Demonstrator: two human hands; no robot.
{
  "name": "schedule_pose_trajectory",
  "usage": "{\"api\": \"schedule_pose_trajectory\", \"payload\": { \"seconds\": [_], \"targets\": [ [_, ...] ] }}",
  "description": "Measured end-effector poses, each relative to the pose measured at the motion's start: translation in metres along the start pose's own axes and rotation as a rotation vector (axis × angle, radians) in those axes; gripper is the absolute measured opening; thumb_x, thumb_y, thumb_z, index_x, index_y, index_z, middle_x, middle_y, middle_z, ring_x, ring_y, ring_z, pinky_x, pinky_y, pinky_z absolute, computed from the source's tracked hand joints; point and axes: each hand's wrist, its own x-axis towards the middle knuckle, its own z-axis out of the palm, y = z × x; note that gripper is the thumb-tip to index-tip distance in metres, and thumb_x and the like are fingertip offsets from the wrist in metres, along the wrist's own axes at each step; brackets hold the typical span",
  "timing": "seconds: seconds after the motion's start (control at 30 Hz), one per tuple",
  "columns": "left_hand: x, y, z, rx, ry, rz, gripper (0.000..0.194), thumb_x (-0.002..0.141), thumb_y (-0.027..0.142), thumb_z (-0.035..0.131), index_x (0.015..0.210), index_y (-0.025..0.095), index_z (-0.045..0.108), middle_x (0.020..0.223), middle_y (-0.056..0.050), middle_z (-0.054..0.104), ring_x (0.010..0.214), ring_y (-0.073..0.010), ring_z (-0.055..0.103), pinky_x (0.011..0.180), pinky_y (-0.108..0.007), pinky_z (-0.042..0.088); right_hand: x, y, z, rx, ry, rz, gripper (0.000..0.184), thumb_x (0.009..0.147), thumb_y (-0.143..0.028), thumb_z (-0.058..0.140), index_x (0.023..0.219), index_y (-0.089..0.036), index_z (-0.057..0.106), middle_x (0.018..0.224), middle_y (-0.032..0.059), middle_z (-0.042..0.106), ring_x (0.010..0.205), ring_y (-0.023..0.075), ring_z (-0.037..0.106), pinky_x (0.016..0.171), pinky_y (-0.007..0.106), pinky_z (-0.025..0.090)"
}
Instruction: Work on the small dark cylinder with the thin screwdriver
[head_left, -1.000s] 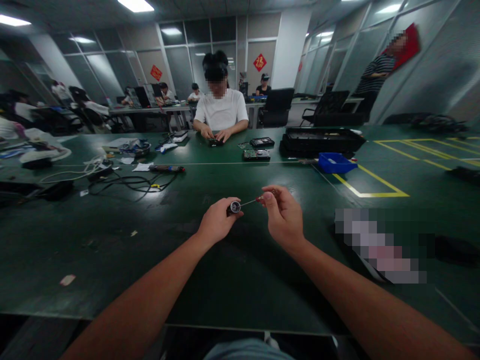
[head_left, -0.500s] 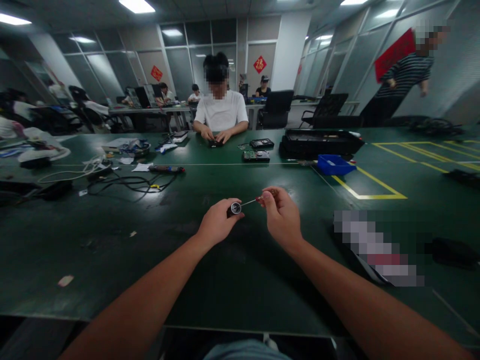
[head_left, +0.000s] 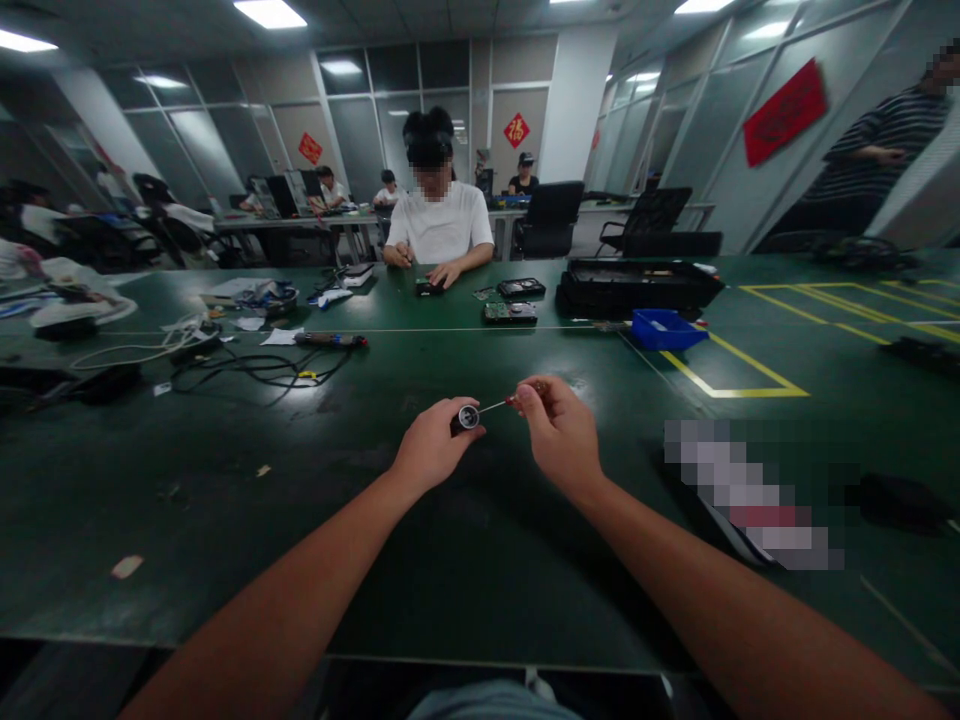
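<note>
Between thumb and fingers, my left hand [head_left: 435,440] grips a small dark cylindrical part [head_left: 468,418] whose round, silver-rimmed end faces me. What kind of part it is, I cannot make out. A screwdriver [head_left: 495,405] with a thin metal shaft and a reddish handle is pinched in my right hand [head_left: 559,430]. Its shaft points left, and the tip is at the rim or inside the round end; which of the two, I cannot tell. Most of the handle is hidden by my fingers. Both hands are above the green tabletop [head_left: 480,570].
Across the table a person in a white shirt [head_left: 439,225] handles a small dark device. A circuit board drive [head_left: 510,312], a black tray [head_left: 641,287] and a blue bin [head_left: 667,330] stand ahead. Cables [head_left: 255,370] lie left; a pixelated packet [head_left: 750,500] lies right.
My hands keep nearly the same pose, the screwdriver still at the cylinder's end. Opposite, the person's one hand has lifted off the device. A walking person at right has moved further right.
</note>
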Motion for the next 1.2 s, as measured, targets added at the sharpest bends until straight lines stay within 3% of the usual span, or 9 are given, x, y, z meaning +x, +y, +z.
{"api": "schedule_pose_trajectory", "payload": {
  "seconds": [0.17, 0.3, 0.5, 0.7, 0.9, 1.07, 1.2],
  "targets": [
    [-0.0001, -0.0016, -0.0006, 0.012, 0.007, 0.002, 0.036, 0.085, 0.03, 0.071, 0.12, 0.026, 0.066, 0.114, -0.004, 0.07, 0.101, -0.0224, 0.066, 0.088, -0.036, 0.051, -0.0008, -0.0067, -0.0039, -0.191, 0.021, -0.019, 0.032, 0.085, -0.046, 0.07, 0.067, -0.022, 0.057, 0.06, -0.0015, 0.062, 0.053, 0.0128, 0.054, 0.052, 0.027, 0.039],
    [-0.0007, -0.0027, -0.0006, 0.018, 0.002, 0.011, 0.036, 0.086, 0.029, 0.071, 0.121, 0.025, 0.065, 0.114, -0.004, 0.07, 0.101, -0.0226, 0.065, 0.087, -0.036, 0.051, -0.0017, -0.0056, -0.0038, -0.225, 0.006, -0.059, 0.036, 0.084, -0.046, 0.071, 0.064, -0.022, 0.053, 0.056, -0.003, 0.058, 0.05, 0.0117, 0.05, 0.05, 0.026, 0.036],
    [-0.0006, -0.0032, -0.0004, 0.013, -0.012, 0.017, 0.035, 0.086, 0.028, 0.07, 0.121, 0.026, 0.066, 0.111, -0.004, 0.07, 0.099, -0.0218, 0.066, 0.087, -0.036, 0.051, -0.0036, -0.0036, -0.0039, -0.226, -0.054, -0.122, 0.026, 0.088, -0.044, 0.067, 0.076, -0.022, 0.061, 0.068, 0.0003, 0.065, 0.06, 0.0148, 0.058, 0.054, 0.027, 0.042],
    [-0.0008, -0.002, -0.0008, 0.028, 0.006, 0.018, 0.036, 0.085, 0.029, 0.071, 0.12, 0.026, 0.066, 0.112, -0.004, 0.07, 0.1, -0.0223, 0.066, 0.089, -0.036, 0.051, -0.0025, -0.0026, -0.005, -0.166, -0.148, -0.193, 0.011, 0.094, -0.027, 0.052, 0.097, -0.022, 0.062, 0.088, 0.0046, 0.072, 0.08, 0.0197, 0.068, 0.074, 0.033, 0.05],
    [-0.0014, -0.0009, -0.0009, 0.032, -0.004, 0.028, 0.035, 0.086, 0.03, 0.07, 0.121, 0.026, 0.065, 0.112, -0.003, 0.07, 0.1, -0.0223, 0.065, 0.087, -0.036, 0.051, -0.0028, -0.0042, -0.0043, -0.213, -0.173, -0.097, 0.022, 0.099, -0.037, 0.048, 0.093, -0.022, 0.063, 0.074, 0.0021, 0.069, 0.064, 0.0171, 0.064, 0.062, 0.03, 0.044],
    [-0.0013, -0.0016, -0.001, 0.045, -0.014, 0.006, 0.036, 0.085, 0.03, 0.071, 0.121, 0.026, 0.065, 0.111, -0.004, 0.07, 0.099, -0.0223, 0.065, 0.085, -0.035, 0.05, -0.0055, -0.0055, -0.0031, -0.175, -0.195, -0.178, 0.024, 0.096, -0.023, 0.045, 0.118, -0.021, 0.054, 0.088, 0.0041, 0.068, 0.08, 0.0195, 0.066, 0.073, 0.032, 0.047],
    [-0.0017, -0.0019, -0.0011, 0.046, -0.027, 0.001, 0.035, 0.086, 0.03, 0.069, 0.121, 0.026, 0.066, 0.11, -0.004, 0.07, 0.1, -0.0226, 0.065, 0.084, -0.035, 0.05, -0.0059, -0.0077, -0.0039, -0.219, -0.23, -0.12, 0.018, 0.099, -0.031, 0.044, 0.104, -0.023, 0.059, 0.079, 0.0019, 0.066, 0.068, 0.0178, 0.063, 0.064, 0.031, 0.044]
  ]
}}
